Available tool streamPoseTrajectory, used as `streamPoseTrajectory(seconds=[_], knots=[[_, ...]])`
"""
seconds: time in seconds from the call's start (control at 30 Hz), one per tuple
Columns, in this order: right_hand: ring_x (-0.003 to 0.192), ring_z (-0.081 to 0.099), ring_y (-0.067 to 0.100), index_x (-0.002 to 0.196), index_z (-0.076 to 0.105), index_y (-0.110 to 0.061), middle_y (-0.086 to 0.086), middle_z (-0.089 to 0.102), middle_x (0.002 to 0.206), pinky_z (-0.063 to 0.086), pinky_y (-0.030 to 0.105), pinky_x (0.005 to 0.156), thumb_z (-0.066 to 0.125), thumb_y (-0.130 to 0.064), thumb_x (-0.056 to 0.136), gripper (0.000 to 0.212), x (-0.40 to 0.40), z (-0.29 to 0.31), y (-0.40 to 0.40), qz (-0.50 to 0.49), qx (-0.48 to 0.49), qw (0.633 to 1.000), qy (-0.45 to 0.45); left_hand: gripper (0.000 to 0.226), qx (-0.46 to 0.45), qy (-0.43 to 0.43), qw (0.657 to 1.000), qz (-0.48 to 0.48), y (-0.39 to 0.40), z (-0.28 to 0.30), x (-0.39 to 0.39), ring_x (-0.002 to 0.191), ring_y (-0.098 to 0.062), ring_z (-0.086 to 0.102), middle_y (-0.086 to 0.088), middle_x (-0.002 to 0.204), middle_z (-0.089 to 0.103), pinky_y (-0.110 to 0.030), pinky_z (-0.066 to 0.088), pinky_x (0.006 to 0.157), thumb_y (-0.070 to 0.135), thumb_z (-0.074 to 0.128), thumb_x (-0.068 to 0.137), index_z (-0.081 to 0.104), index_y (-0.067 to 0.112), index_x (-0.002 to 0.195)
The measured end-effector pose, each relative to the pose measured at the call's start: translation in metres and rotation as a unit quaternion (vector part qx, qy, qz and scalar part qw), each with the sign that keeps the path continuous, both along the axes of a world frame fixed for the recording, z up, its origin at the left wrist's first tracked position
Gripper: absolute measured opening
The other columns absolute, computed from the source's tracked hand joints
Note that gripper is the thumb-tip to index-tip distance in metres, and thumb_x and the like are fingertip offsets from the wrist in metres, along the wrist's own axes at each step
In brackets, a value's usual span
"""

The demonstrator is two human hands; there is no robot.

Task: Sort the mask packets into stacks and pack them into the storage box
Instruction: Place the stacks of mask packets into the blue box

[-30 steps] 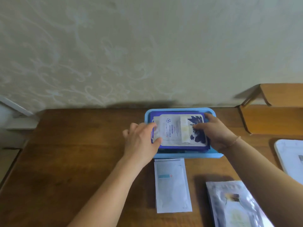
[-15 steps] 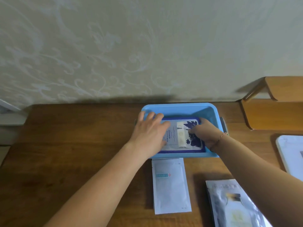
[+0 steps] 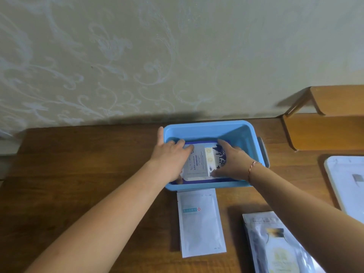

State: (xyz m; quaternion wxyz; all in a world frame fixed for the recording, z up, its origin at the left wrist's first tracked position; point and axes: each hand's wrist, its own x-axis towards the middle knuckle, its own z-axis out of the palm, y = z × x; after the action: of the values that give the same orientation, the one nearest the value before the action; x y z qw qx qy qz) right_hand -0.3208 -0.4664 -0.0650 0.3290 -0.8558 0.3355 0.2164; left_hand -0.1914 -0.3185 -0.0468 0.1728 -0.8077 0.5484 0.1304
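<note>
Nearest the camera, a silver packet [image 3: 275,243] lies at the lower right of the table [image 3: 78,174], and a white packet [image 3: 201,223] lies flat just in front of the storage box [image 3: 206,129], its top edge close to the box's near wall; neither is packed yet. A white board [image 3: 346,184] sits at the right edge. Inside the blue box, a stack of packets [image 3: 202,160] lies flat on the bottom, white with small print on the left and a dark blue leaf pattern on the right, bordered in dark blue. The left hand [image 3: 171,158] lies flat on the stack's left side, fingers spread, thumb over the box rim; it presses rather than clamps. The right hand [image 3: 232,162] rests on the right side, fingers extended, gripping nothing. Risk: the packets look smooth and thin, so lifting the hands unevenly could slide the top packet askew, and a skewed stack would probably leave less room for the remaining packets.
</note>
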Motion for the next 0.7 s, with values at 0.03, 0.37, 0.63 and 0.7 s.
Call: streamPoseTrajectory(seconds=[0.03, 0.37, 0.63, 0.7], knots=[[0.115, 0.053, 0.024, 0.148, 0.016, -0.028, 0.005, 0.046, 0.132, 0.047, 0.041, 0.101, 0.084, -0.037, 0.066, 0.107, 0.000, -0.001, 0.000, -0.001, 0.000, 1.000, -0.002, 0.097, 0.001, -0.007, 1.000, -0.004, 0.000, 0.000, -0.001, 0.123, -0.024, 0.049, 0.000, 0.133, 0.047, -0.068, -0.006, 0.106, 0.052, 0.078, 0.067, 0.026, 0.028, 0.147], [0.102, 0.060, 0.021, 0.133, 0.039, -0.018, 0.005, 0.061, 0.122, 0.051, 0.032, 0.085, 0.079, -0.040, 0.075, 0.073, -0.015, 0.047, 0.004, 0.010, -0.040, 0.998, -0.039, 0.105, 0.031, 0.030, 0.998, 0.041, 0.004, 0.032, -0.006, 0.142, -0.027, 0.026, -0.005, 0.158, 0.018, -0.068, -0.004, 0.112, 0.029, 0.076, 0.077, 0.005, 0.025, 0.155], [0.090, 0.069, 0.011, 0.113, 0.065, -0.026, -0.009, 0.071, 0.098, 0.054, 0.018, 0.068, 0.071, -0.046, 0.078, 0.042, -0.192, 0.071, -0.001, -0.333, -0.055, 0.894, -0.294, 0.024, -0.536, 0.301, 0.761, 0.209, 0.041, 0.029, -0.130, 0.103, -0.014, 0.063, 0.005, 0.110, 0.066, -0.028, 0.050, 0.088, 0.021, 0.066, 0.087, 0.065, 0.015, 0.111], [0.098, 0.066, 0.017, 0.117, 0.061, -0.028, -0.005, 0.069, 0.107, 0.055, 0.029, 0.077, 0.070, -0.067, 0.065, 0.066, -0.232, 0.036, 0.009, -0.404, -0.012, 0.884, -0.233, 0.026, -0.495, 0.407, 0.719, 0.270, 0.041, 0.002, -0.187, 0.106, -0.013, 0.062, 0.015, 0.113, 0.063, -0.031, 0.053, 0.087, 0.030, 0.063, 0.087, 0.062, 0.026, 0.113]])
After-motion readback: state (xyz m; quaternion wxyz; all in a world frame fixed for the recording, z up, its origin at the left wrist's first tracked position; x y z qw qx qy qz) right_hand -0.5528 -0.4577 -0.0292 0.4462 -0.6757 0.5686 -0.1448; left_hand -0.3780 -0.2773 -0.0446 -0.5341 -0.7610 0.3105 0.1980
